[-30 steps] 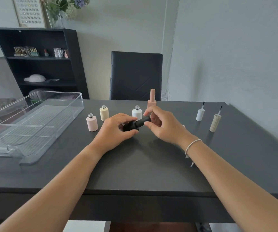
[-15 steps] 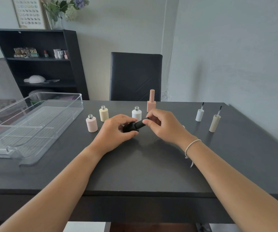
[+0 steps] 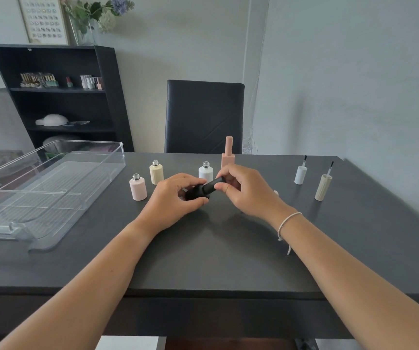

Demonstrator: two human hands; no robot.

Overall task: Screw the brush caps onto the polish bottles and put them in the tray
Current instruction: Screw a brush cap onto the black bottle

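A matte black bottle (image 3: 196, 192) is gripped in the left hand (image 3: 175, 200), tilted so its neck points up and toward the right hand (image 3: 243, 190). The slim black cap (image 3: 213, 183), a smooth cylinder, is pinched between the right thumb and fingertips (image 3: 225, 188) and sits on the bottle's neck; how far it is threaded cannot be told. Both are held just above the dark, faintly grained table (image 3: 216, 248).

Beyond the left hand stand three short, capless cylindrical bottles with bare threaded metal-coloured necks: a pale pink bottle (image 3: 138, 187) just to its left, a ribbed cream bottle (image 3: 156, 172) behind that, and a white bottle (image 3: 205, 172) partly hidden behind the knuckles. A peach square bottle (image 3: 228, 154), capped with a tall round cap, stands behind the right hand.

Well to the right of the right hand two caps stand upside down with brushes pointing up: a smooth white cap (image 3: 300, 174) and a ribbed beige cap (image 3: 323, 186). A small pale object shows at the right wrist's far edge; what it is cannot be told.

A clear, hard plastic tray (image 3: 82, 183), rectangular with rounded corners and a ridged floor, lies well to the left of the left hand. A thin white cord bracelet (image 3: 288, 222) is worn on the right wrist.
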